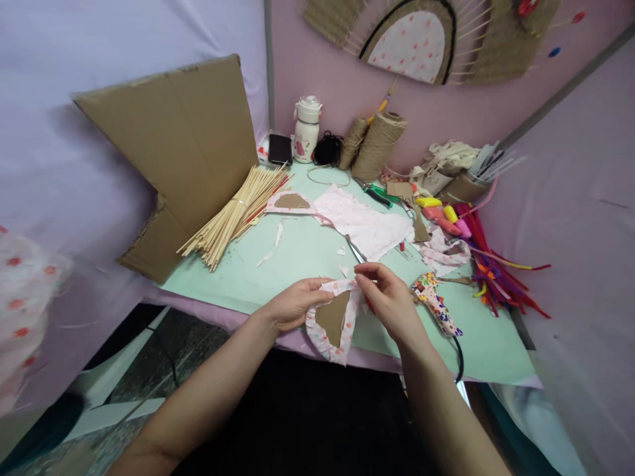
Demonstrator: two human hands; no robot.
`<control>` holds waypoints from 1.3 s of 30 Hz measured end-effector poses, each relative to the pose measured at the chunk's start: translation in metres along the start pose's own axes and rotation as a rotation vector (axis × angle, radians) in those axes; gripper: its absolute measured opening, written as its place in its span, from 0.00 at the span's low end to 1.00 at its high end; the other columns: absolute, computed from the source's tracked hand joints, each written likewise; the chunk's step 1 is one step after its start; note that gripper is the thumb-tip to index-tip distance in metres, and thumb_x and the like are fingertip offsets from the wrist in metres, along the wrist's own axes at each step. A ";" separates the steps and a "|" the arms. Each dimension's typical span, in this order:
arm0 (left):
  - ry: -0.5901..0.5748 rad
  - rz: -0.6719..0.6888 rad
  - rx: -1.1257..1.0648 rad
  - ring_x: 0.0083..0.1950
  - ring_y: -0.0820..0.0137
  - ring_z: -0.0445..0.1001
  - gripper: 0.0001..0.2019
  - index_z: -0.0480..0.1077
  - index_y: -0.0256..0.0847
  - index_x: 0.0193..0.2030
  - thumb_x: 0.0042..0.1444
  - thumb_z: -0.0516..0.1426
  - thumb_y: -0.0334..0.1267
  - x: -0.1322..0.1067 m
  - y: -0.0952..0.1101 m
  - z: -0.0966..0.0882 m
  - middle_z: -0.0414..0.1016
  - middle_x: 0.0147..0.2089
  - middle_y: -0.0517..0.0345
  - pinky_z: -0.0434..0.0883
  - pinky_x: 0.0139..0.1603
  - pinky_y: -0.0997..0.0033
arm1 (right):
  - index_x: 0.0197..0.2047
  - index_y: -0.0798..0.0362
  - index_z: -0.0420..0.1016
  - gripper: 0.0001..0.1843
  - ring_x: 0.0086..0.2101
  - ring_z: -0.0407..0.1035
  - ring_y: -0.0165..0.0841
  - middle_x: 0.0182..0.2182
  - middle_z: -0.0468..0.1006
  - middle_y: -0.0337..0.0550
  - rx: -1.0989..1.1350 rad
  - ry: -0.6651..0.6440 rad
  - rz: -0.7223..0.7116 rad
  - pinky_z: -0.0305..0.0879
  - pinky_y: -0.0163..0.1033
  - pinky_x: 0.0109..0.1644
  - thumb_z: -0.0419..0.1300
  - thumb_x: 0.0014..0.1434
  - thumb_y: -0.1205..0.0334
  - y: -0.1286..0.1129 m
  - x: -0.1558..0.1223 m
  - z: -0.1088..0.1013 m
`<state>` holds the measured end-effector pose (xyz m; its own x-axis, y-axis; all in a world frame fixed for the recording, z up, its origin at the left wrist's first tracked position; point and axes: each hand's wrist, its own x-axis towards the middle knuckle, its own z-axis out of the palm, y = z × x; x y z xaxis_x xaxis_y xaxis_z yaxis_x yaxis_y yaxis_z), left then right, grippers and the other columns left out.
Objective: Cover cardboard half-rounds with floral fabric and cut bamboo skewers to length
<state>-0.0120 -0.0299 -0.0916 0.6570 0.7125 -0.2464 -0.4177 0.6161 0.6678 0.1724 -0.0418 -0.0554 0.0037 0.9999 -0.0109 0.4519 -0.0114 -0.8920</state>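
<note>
Held piece (333,318): curved card w/ dotted fabric turned in over its edges; in L hand, at near side of table (307,254).
L hand (297,304): holding the piece at its upper L, thumb on top.
R hand (387,297): narrow, thumb & forefinger tips close together at the piece's upper R corner; can't tell if they grip fabric.
Fabric border: looks mostly done, turned in approx. all round & gathered on the curve; card middle bare.
Corner by R fingertips: prob. the bit left to finish; can't tell if it's stuck down.
Table piece (292,201): 1, same sort, border looks complete.
Crumpled fabric (449,250): 1 bit, far R; poss. another piece, can't tell.
Fabric sheet (370,221): 1, flat, w/ cut scraps nearby, no. unclear.
Scissors (354,248): 1 pr, partly hidden by R hand.
Glue gun (436,305): 1, patterned, just R of R hand.
Sticks (233,215): 1 bundle, too many to count.
Twine spools (377,147): 2.
Black yarn (328,149): 1 ball.
Bottle (306,132): 1.
Phone (280,149): 1, beside bottle.
Cardboard (198,125): 1 big sheet, standing at L.
</note>
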 end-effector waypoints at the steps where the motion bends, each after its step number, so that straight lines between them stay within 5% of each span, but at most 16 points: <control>1: -0.006 0.003 0.004 0.39 0.68 0.77 0.17 0.75 0.33 0.48 0.49 0.63 0.32 0.000 0.000 0.000 0.79 0.42 0.45 0.68 0.46 0.69 | 0.44 0.52 0.71 0.15 0.33 0.67 0.33 0.38 0.75 0.44 0.007 -0.040 0.024 0.64 0.40 0.39 0.58 0.56 0.53 0.001 0.002 0.002; 11: -0.032 -0.004 0.014 0.39 0.68 0.76 0.16 0.75 0.33 0.47 0.50 0.63 0.34 0.000 -0.002 -0.001 0.79 0.42 0.45 0.67 0.46 0.70 | 0.43 0.51 0.72 0.14 0.41 0.69 0.34 0.41 0.76 0.42 0.101 -0.147 0.029 0.64 0.39 0.45 0.60 0.54 0.56 -0.002 0.003 0.009; 18: -0.061 -0.024 -0.029 0.39 0.66 0.77 0.17 0.74 0.32 0.47 0.52 0.63 0.38 -0.001 -0.003 -0.003 0.79 0.41 0.44 0.68 0.46 0.69 | 0.46 0.51 0.70 0.17 0.38 0.69 0.34 0.41 0.75 0.41 0.061 -0.299 0.022 0.66 0.39 0.42 0.60 0.53 0.57 0.000 0.005 0.010; 23: -0.007 -0.027 -0.036 0.38 0.68 0.76 0.17 0.75 0.32 0.46 0.50 0.64 0.37 0.000 -0.001 0.000 0.79 0.40 0.45 0.68 0.44 0.70 | 0.46 0.50 0.71 0.15 0.42 0.68 0.34 0.42 0.75 0.40 0.135 -0.250 0.054 0.63 0.39 0.47 0.55 0.58 0.54 -0.001 0.002 0.004; 32: 0.028 -0.040 0.034 0.34 0.70 0.75 0.17 0.75 0.32 0.44 0.47 0.65 0.37 0.000 0.001 0.002 0.79 0.35 0.48 0.67 0.40 0.73 | 0.42 0.52 0.71 0.10 0.34 0.67 0.32 0.34 0.74 0.37 0.047 -0.272 -0.009 0.62 0.36 0.38 0.56 0.57 0.58 -0.002 0.001 0.013; 39: 0.039 0.015 0.118 0.36 0.69 0.75 0.16 0.75 0.34 0.45 0.50 0.64 0.39 0.002 0.000 0.004 0.79 0.36 0.51 0.66 0.41 0.72 | 0.42 0.50 0.71 0.12 0.39 0.66 0.33 0.37 0.74 0.37 0.056 -0.282 -0.023 0.61 0.37 0.44 0.50 0.62 0.55 -0.007 -0.001 0.006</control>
<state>-0.0081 -0.0297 -0.0891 0.6253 0.7353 -0.2613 -0.3490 0.5630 0.7491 0.1637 -0.0425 -0.0521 -0.2575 0.9602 -0.1083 0.3988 0.0035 -0.9170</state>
